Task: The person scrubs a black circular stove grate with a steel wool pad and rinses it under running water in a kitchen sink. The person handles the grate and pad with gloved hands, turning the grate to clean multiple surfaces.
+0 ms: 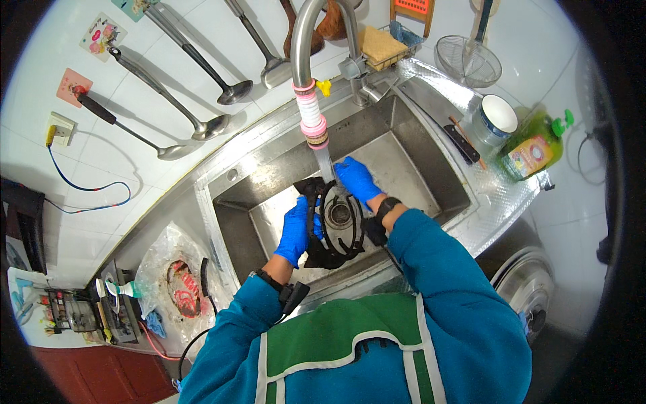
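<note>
A black ring-shaped frame with prongs, apparently a stove grate point(326, 222), is held tilted inside the stainless-steel sink point(262, 202). My left hand point(296, 230), in a blue glove, grips its left side. Water runs from the faucet point(302, 55) through a pink-and-white filter nozzle point(311, 115) onto the grate's upper edge. Beside that stream, at the grate's upper right, is my right hand point(357, 181), also gloved in blue, with curled fingers. Whether those fingers hold anything is hidden. The drain point(339, 213) shows through the ring.
Right of the sink stand a green dish-soap bottle point(532, 146), a white bowl point(498, 116) and a black-handled knife point(462, 144). A clear plastic bag point(169, 262) with a dirty red-marked item lies left. Several ladles and spatulas hang on the tiled wall, with a strainer point(468, 60) at right.
</note>
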A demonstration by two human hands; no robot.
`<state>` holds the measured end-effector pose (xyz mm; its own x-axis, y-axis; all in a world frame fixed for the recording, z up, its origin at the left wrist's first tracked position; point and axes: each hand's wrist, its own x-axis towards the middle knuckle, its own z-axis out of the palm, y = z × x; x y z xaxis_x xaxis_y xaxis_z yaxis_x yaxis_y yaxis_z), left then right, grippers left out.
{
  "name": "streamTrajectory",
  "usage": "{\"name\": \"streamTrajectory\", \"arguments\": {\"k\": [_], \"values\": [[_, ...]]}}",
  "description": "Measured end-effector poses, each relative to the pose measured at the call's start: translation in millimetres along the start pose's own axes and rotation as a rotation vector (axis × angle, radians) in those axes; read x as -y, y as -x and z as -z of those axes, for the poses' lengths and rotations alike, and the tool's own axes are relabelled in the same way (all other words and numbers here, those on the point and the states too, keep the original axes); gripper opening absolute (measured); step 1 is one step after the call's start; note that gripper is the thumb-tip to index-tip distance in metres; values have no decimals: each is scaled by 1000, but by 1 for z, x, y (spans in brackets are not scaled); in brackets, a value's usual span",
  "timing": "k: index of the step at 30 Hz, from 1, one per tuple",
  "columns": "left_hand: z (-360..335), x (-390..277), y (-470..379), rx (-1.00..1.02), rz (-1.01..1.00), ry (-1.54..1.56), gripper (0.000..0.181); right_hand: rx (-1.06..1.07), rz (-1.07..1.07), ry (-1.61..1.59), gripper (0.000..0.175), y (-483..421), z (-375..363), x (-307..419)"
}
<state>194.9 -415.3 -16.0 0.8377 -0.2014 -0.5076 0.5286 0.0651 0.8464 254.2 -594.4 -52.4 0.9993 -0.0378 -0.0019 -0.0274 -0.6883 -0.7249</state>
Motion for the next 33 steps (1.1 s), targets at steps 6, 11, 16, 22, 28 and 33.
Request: {"name": "streamTrajectory", "arguments": {"k": [6, 11, 16, 22, 28, 33], "values": [[18, 12, -43, -183, 28, 432, 41, 314, 58, -384, 38, 80, -13, 60], [35, 8, -46, -176, -84, 257, 42, 362, 191, -201, 36, 99, 2, 73], [21, 2, -19, -72, 26, 188, 42, 66, -33, -189, 26, 28, -6, 36], [9, 3, -2, 9, -2, 43, 44, -160, -144, -83, 28, -1, -10, -13], [-1, -12, 10, -90, -16, 149, 42, 169, 66, -494, 30, 15, -22, 20], [3, -12, 27, 55, 14, 247, 44, 203, -77, -403, 24, -10, -23, -6]]}}
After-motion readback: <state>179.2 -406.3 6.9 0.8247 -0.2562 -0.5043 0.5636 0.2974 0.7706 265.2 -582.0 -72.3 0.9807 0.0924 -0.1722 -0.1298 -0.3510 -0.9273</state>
